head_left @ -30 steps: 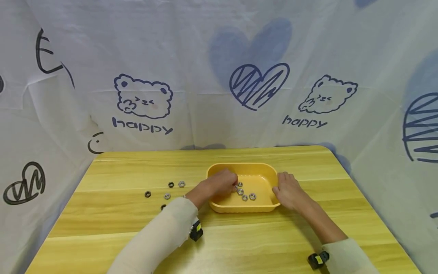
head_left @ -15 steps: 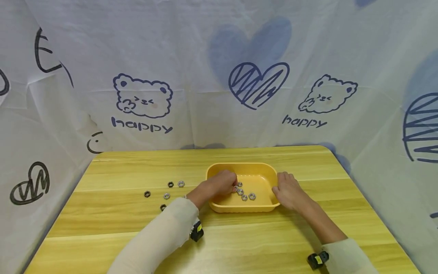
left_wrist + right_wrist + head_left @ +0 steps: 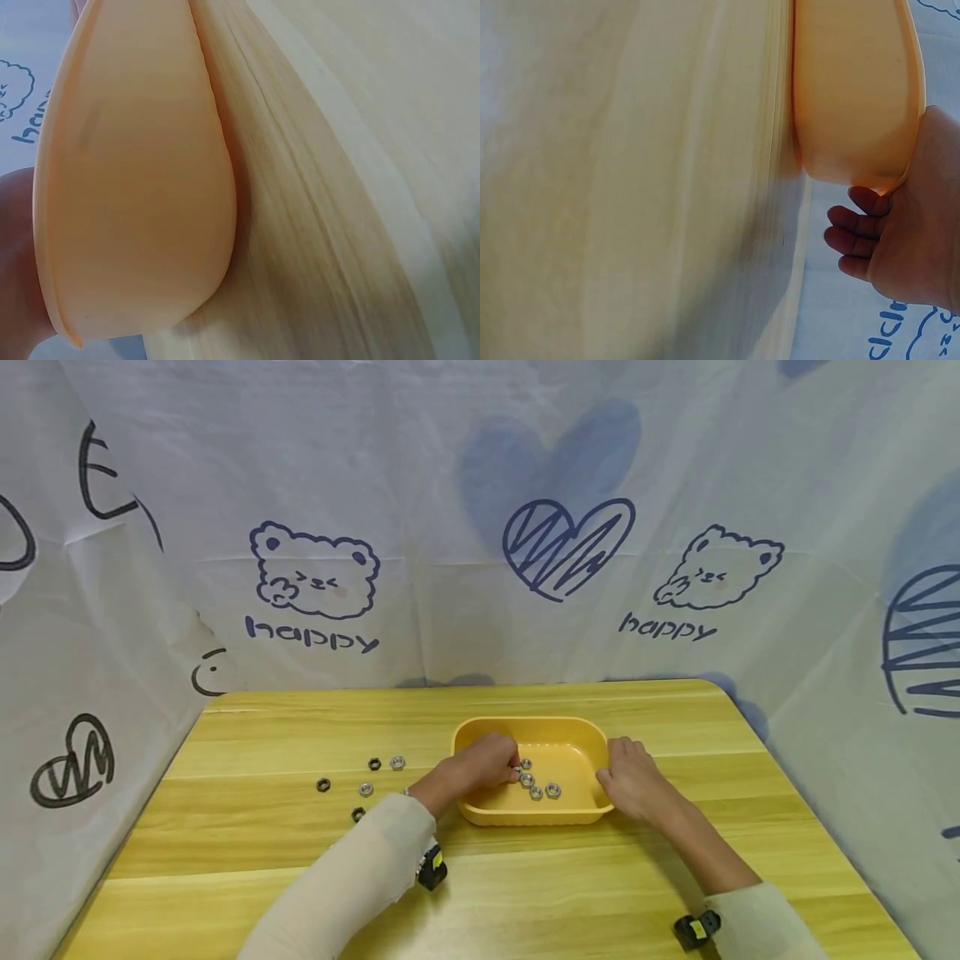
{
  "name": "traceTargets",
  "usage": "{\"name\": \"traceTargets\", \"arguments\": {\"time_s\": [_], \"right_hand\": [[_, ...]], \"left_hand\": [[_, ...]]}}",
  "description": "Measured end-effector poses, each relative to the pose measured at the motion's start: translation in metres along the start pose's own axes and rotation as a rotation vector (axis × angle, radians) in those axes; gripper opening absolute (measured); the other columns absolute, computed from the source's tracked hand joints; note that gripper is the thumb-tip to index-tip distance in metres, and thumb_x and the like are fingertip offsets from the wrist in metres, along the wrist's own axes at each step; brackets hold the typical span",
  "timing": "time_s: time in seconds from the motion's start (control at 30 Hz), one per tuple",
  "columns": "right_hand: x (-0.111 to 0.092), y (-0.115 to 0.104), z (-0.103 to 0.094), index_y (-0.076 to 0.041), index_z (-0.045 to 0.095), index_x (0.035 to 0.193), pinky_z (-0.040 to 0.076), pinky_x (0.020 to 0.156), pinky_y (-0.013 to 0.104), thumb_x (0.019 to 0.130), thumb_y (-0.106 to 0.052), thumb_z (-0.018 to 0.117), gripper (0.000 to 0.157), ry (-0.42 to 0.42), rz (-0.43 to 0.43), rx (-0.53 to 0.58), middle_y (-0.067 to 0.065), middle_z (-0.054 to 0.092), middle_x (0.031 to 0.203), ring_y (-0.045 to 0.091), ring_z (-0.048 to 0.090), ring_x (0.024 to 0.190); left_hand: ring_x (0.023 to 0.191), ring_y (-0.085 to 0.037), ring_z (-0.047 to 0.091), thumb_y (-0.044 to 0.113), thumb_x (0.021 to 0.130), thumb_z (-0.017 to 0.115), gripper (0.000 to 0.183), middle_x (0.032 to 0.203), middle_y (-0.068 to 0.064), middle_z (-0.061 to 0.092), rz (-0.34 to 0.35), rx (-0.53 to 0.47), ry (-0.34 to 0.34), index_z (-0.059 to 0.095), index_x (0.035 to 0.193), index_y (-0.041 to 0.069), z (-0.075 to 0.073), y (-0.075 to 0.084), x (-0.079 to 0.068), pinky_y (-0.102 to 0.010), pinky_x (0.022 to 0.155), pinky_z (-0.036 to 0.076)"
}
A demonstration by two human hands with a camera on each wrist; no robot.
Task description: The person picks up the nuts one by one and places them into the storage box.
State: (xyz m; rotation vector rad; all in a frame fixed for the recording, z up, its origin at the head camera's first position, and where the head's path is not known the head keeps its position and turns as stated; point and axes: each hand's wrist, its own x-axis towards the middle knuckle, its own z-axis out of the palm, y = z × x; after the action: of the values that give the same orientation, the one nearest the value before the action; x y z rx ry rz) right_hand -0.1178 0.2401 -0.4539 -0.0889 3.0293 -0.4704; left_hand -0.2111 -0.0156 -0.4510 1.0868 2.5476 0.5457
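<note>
The left hand (image 3: 489, 758) is inside the yellow tray (image 3: 534, 817), fingers bent beside silver hex nuts (image 3: 553, 791); whether it pinches one, I cannot tell. The right hand (image 3: 633, 775) grips the tray's right end. Leftward on the wooden table (image 3: 570, 893) lie black nuts (image 3: 374, 764) and loose silver nuts (image 3: 397, 763).

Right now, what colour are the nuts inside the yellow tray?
The visible nuts in the yellow tray are silver; the head view shows them best.

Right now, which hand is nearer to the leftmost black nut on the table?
Left. The left hand is inside the yellow tray, to the right of the black nut; the right hand is farther right, gripping the tray's right end.
</note>
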Motion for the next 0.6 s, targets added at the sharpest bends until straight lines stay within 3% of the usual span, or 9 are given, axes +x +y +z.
{"name": "traceTargets", "arguments": {"time_s": [0.3,0.6], "right_hand": [[-0.0001,-0.0009,-0.0014,0.016,0.045,0.132,0.043,0.096,0.057,0.102,-0.018,0.043,0.045,-0.002,0.005,-0.003,0.028,0.053,0.122,0.040,0.048,0.112],[0.0002,-0.0003,-0.0012,0.016,0.046,0.130,0.044,0.093,0.055,0.102,-0.018,0.044,0.044,0.000,0.003,-0.009,0.026,0.053,0.118,0.039,0.048,0.109]], "left_hand": [[0.062,-0.012,0.045,0.012,0.094,0.076,0.014,0.071,0.000,0.058,0.015,-0.006,0.008,0.074,0.084,0.003,-0.0017,0.0001,-0.0019,-0.021,0.057,0.035],[0.063,-0.013,0.044,0.020,0.093,0.078,0.021,0.069,0.002,0.053,-0.004,0.098,0.028,0.066,0.079,0.010,-0.0046,0.0036,-0.0066,-0.024,0.059,0.035]]}}
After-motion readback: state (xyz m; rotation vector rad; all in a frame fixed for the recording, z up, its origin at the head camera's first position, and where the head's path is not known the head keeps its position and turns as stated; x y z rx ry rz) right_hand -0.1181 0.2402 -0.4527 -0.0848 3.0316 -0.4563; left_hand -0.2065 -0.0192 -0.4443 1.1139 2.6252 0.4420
